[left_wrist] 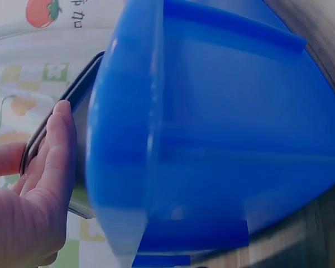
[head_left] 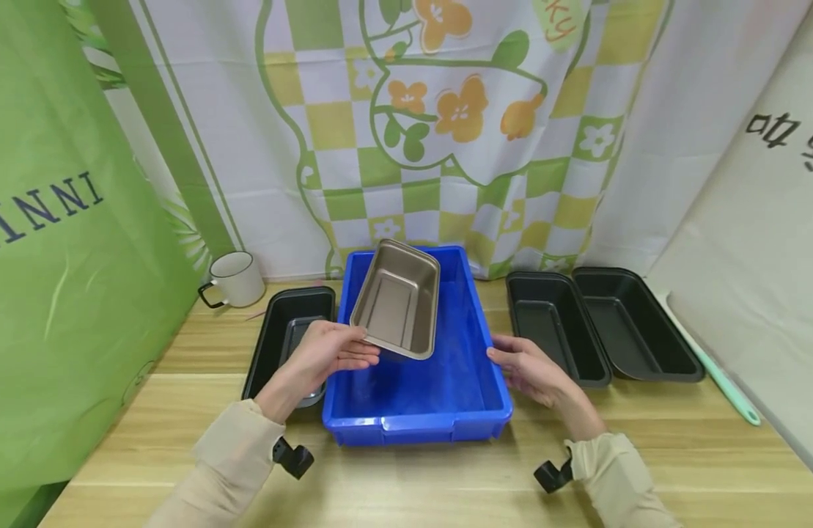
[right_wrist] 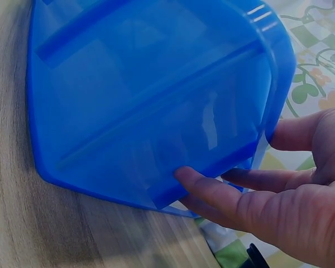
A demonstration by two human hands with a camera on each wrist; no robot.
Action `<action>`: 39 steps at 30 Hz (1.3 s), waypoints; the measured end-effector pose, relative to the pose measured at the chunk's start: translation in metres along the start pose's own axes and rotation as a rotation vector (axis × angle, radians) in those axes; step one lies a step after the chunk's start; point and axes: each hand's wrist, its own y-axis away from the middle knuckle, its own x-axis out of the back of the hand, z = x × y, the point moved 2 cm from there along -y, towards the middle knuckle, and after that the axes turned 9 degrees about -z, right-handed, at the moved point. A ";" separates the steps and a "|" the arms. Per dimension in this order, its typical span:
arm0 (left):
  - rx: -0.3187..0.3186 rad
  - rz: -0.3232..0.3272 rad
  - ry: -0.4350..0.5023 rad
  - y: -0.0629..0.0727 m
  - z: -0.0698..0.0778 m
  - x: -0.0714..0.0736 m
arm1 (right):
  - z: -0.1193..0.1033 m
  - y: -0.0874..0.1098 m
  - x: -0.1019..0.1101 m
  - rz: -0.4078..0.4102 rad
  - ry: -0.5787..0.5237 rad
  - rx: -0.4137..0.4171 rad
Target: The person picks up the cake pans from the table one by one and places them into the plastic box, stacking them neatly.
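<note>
My left hand point(head_left: 330, 348) pinches the near rim of a gold-brown loaf pan point(head_left: 401, 297), thumb on top and fingers beneath. The pan is tilted over the left side of a blue plastic bin point(head_left: 416, 424), its inside facing me. At the bin's right side, my right hand point(head_left: 528, 367) holds the wall. In the right wrist view its thumb point(right_wrist: 293, 134) lies at the rim and the fingers rest against the outer wall. The left wrist view shows the bin's outer side, which hides much of the pan.
A black loaf pan point(head_left: 264, 345) stands left of the bin, partly behind my left hand. Two more black loaf pans point(head_left: 551, 323) sit on the right, beside a mint-handled tool point(head_left: 726, 385). A white mug point(head_left: 237, 279) is at the back left. Curtains point(head_left: 353, 169) hang behind the table.
</note>
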 end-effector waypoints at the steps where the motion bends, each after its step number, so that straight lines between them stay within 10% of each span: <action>1: 0.004 0.003 -0.007 -0.002 0.000 -0.001 | 0.000 0.000 0.000 -0.002 0.001 0.001; 11: 0.058 -0.013 -0.078 -0.007 -0.006 -0.006 | 0.000 0.000 -0.001 -0.020 0.001 0.012; 31: 0.092 0.122 -0.718 0.006 0.010 0.002 | 0.000 0.000 0.000 -0.009 0.006 0.011; 39: 0.086 0.082 -1.014 0.007 0.013 -0.003 | 0.000 0.000 0.001 -0.005 0.005 0.009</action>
